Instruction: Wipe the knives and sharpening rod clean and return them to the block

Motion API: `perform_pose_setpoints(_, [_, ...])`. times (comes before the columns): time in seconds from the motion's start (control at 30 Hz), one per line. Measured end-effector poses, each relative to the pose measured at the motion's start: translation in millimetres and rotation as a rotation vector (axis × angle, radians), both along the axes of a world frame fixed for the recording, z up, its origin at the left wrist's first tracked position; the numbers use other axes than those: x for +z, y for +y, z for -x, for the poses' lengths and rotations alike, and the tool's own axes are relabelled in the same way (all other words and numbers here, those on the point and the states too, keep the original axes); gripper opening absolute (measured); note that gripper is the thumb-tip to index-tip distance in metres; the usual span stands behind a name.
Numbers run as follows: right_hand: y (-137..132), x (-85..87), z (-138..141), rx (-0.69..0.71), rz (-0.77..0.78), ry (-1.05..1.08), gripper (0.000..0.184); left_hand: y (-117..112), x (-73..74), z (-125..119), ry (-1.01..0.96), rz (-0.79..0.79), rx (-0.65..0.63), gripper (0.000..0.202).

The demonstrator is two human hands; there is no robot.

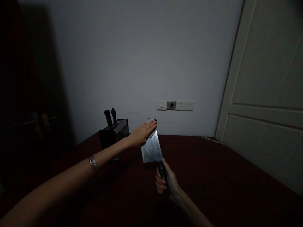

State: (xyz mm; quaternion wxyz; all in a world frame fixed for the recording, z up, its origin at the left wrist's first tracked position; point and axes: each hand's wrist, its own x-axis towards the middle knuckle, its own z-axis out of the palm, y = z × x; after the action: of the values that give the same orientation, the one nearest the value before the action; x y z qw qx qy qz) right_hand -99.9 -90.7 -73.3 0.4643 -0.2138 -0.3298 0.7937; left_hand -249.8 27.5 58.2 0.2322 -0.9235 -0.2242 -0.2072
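Note:
My right hand (165,184) grips the black handle of a broad steel cleaver (151,148), whose blade stands up and tilts away from me over the dark red table (213,176). My left hand (142,134) lies flat against the blade's upper part, fingers stretched out together. A small dark cloth (155,121) seems to sit under the fingertips at the blade's tip. A bracelet circles my left wrist. Behind the left hand stands a black knife block (113,135) with two dark handles sticking out.
A pale wall with a strip of sockets (176,105) runs behind the table. A white door (267,94) stands at the right. The left side of the room is in deep shadow, with dim shapes I cannot make out.

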Motion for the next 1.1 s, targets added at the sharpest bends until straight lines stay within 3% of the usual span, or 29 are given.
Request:
perform_pose_setpoints(0.23, [0.8,0.1,1.5,-0.008,0.022,-0.014,0.062,8.1,-9.0,5.0,-0.119,0.008,0.051,0.072])
perform_pose_setpoints(0.63, [0.4,0.8,-0.2,-0.003,-0.032,0.043,0.058,6.7,-14.2,15.2,-0.238,-0.002,-0.033,0.068])
perform_pose_setpoints(0.87, [-2.6,5.6,-3.9,-0.007,-0.058,0.102,0.056,-1.5,-17.7,27.7,-0.163,0.042,-0.154,0.079])
perform_pose_setpoints(1.1, [-0.6,6.4,-6.0,-0.013,-0.071,0.154,0.057,-22.1,-28.2,27.9,-0.036,0.057,-0.195,0.069])
